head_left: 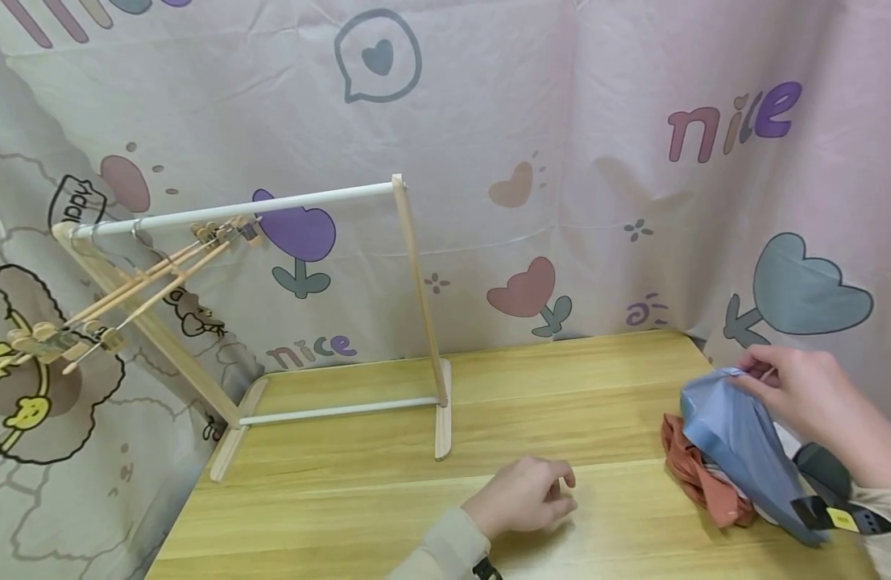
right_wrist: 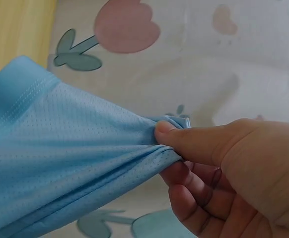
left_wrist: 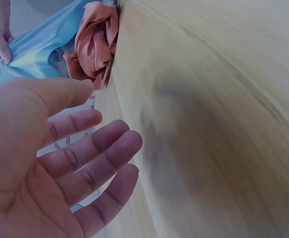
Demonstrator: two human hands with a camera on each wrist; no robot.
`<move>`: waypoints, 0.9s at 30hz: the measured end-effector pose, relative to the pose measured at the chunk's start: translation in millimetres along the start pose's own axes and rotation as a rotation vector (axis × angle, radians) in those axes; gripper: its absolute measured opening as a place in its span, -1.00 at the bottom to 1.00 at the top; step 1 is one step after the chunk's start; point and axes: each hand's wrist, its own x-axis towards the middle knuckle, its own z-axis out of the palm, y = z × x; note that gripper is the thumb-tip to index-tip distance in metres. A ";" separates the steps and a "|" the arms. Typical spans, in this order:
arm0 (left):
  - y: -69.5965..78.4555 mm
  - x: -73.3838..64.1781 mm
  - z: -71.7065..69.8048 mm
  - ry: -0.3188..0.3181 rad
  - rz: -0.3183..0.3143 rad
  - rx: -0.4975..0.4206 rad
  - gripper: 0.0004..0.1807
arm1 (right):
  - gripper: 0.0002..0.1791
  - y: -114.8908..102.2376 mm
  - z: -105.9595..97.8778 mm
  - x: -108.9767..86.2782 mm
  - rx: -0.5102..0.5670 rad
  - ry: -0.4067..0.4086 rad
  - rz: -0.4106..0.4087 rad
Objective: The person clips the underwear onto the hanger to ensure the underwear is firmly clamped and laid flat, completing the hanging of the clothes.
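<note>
My right hand [head_left: 804,399] pinches an edge of a light blue, finely perforated garment [right_wrist: 70,134] between thumb and fingers. The cloth is pulled up into folds and hangs down over a pile at the table's right side. An orange-red cloth [head_left: 699,475] lies crumpled beside and under it. Close above the table, left of the pile, my left hand [head_left: 521,495] holds nothing. Its fingers are loosely bent and apart in the left wrist view, with the orange-red cloth [left_wrist: 97,42] beyond them. The garment's full shape is hidden by folds.
A small wooden rack [head_left: 416,290] with a white top bar stands on the left of the wooden table [head_left: 561,403]. Wooden clip hangers [head_left: 148,282] hang from the bar. Dark and white cloth [head_left: 822,467] shows under the right forearm. A printed curtain [head_left: 445,145] closes off the back.
</note>
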 end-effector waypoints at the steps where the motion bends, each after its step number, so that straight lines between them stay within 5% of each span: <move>1: 0.4 0.3 -0.7 -0.002 0.004 0.000 -0.78 | -0.82 -2.8 -2.2 1.5 0.003 0.008 0.000; 15: -1.0 2.6 -0.9 0.032 0.037 -0.041 -0.80 | -0.90 -51.3 -18.6 20.3 0.063 0.002 -0.044; 27: -9.7 -9.1 -4.3 0.041 -0.026 -0.096 -0.83 | -0.89 -98.8 -4.9 37.8 0.175 -0.016 -0.110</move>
